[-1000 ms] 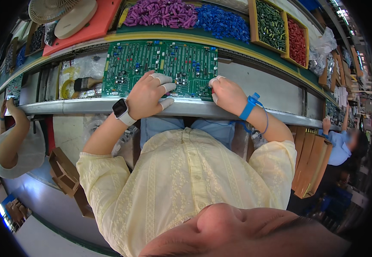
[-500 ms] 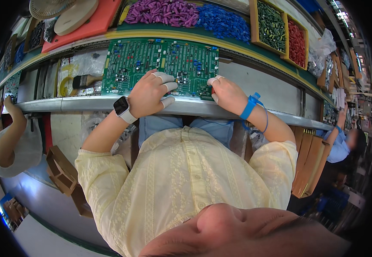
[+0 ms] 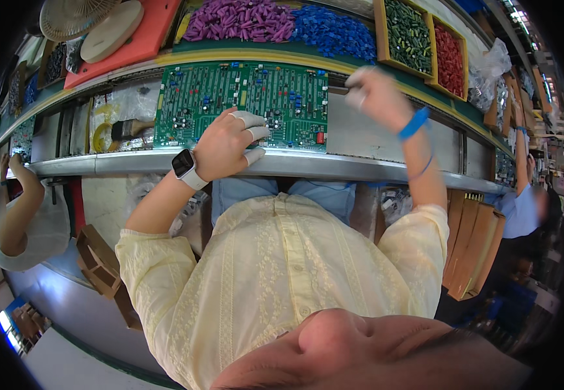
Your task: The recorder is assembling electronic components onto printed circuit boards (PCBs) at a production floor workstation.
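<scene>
A green circuit board (image 3: 223, 84), set with many small components, lies on the rail in front of me. My left hand (image 3: 226, 146) rests over its lower middle, white cots on the fingers, fingertips and thumb apart; its palm side is hidden. At the board's lower right corner sits a red block-shaped component (image 3: 320, 138). My right hand (image 3: 382, 97), with white finger cots and a blue wrist strap (image 3: 414, 123), is raised off the board, to its right and below the component bins. Motion smears its fingers, so whether they hold anything cannot be told.
Heaps of purple components (image 3: 239, 21) and blue components (image 3: 330, 31) lie beyond the board. Bins of green parts (image 3: 409, 39) and red parts (image 3: 449, 58) stand at far right. A brush (image 3: 131, 129) lies left of the board. Co-workers' arms show at both sides.
My right hand has left the board's lower right corner and moved up and right, uncovering the red component. My left hand has stayed on the board.
</scene>
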The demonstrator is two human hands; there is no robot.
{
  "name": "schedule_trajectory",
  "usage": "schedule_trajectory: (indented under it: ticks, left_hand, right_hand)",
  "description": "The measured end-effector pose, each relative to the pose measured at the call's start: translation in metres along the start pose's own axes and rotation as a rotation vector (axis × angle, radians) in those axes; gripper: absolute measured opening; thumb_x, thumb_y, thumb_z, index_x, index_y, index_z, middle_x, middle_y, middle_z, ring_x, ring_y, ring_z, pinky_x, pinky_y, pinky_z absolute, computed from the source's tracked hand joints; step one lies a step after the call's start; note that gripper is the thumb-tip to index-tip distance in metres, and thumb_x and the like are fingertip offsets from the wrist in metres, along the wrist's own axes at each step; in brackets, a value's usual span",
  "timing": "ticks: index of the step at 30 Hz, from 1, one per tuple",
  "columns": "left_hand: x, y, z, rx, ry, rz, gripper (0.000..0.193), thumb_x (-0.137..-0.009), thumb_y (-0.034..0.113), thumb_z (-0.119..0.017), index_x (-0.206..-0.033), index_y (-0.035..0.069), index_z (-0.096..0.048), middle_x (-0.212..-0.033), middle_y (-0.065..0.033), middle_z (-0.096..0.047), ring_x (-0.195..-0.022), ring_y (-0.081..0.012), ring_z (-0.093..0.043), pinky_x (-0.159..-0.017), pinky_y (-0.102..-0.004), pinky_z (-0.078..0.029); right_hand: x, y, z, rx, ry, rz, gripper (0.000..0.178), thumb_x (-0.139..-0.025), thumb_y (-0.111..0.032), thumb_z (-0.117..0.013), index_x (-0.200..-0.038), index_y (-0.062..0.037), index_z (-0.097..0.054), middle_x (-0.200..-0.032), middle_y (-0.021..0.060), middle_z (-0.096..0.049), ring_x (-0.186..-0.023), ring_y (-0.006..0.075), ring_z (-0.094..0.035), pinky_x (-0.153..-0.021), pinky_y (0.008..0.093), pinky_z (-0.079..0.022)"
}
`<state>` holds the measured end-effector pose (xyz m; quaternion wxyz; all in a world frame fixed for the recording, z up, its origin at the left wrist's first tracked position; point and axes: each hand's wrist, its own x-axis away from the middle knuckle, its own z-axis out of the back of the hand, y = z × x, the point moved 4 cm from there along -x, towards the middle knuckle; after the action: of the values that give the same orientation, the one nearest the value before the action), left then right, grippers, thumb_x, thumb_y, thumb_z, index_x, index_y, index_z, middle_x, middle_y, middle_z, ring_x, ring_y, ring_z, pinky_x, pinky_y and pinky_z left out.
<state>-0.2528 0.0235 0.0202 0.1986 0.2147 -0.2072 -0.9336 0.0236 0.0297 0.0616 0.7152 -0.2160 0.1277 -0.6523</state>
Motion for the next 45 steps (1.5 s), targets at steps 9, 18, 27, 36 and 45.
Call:
schedule_trajectory:
  ticks: [9,18,27,36,45]
  left_hand:
    - [-0.019,0.009,0.006,-0.011,0.034,-0.011,0.027,-0.069,0.016,-0.067,-0.093,0.004,-0.063,-0.098,-0.0094,-0.060,-0.095,-0.0255,-0.054,-0.088,-0.0389,-0.040]
    - [-0.026,0.010,0.006,-0.034,0.013,-0.025,0.029,-0.069,0.015,-0.068,-0.096,0.006,-0.061,-0.101,-0.0100,-0.059,-0.096,-0.0267,-0.054,-0.092,-0.0420,-0.039]
    - [-0.063,0.010,-0.007,0.084,0.071,-0.055,0.028,-0.072,0.014,-0.067,-0.098,0.006,-0.060,-0.102,-0.0117,-0.059,-0.095,-0.0292,-0.055,-0.087,-0.0388,-0.042]
    - [-0.100,-0.016,-0.042,1.059,0.053,0.443,0.048,-0.077,0.004,-0.063,-0.121,0.000,-0.045,-0.095,-0.0126,-0.062,-0.084,-0.0153,-0.061,-0.075,-0.0261,-0.048]
    - [-0.055,-0.040,-0.037,0.965,-0.055,0.530,0.036,-0.078,0.003,-0.060,-0.113,0.001,-0.053,-0.092,-0.0086,-0.063,-0.078,-0.0117,-0.059,-0.072,-0.0253,-0.047]
  right_hand:
    - [-0.079,0.214,0.088,0.438,0.371,-0.530,0.046,-0.080,-0.026,-0.059,-0.121,-0.0069,-0.049,-0.111,0.0219,-0.056,-0.102,0.0362,-0.054,-0.086,0.0427,-0.044]
    - [-0.067,0.211,0.087,0.245,0.575,-0.463,0.030,-0.085,-0.019,-0.054,-0.112,-0.0061,-0.057,-0.096,0.0186,-0.062,-0.087,0.0346,-0.059,-0.077,0.0445,-0.047]
    - [-0.045,0.178,0.071,-0.767,0.502,-0.254,0.024,-0.089,-0.017,-0.048,-0.107,-0.0041,-0.057,-0.083,0.0043,-0.063,-0.057,0.0058,-0.048,-0.050,0.0199,-0.036]
    - [-0.007,-0.001,-0.045,-1.158,-0.458,-0.150,0.022,-0.089,-0.013,-0.051,-0.107,-0.0015,-0.055,-0.073,0.0012,-0.051,-0.048,0.0028,-0.034,-0.040,0.0176,-0.024]
    - [-0.009,-0.022,-0.085,-1.194,-0.418,-0.173,0.028,-0.088,-0.015,-0.054,-0.112,-0.0010,-0.053,-0.088,0.0027,-0.058,-0.067,0.0087,-0.053,-0.058,0.0190,-0.042]
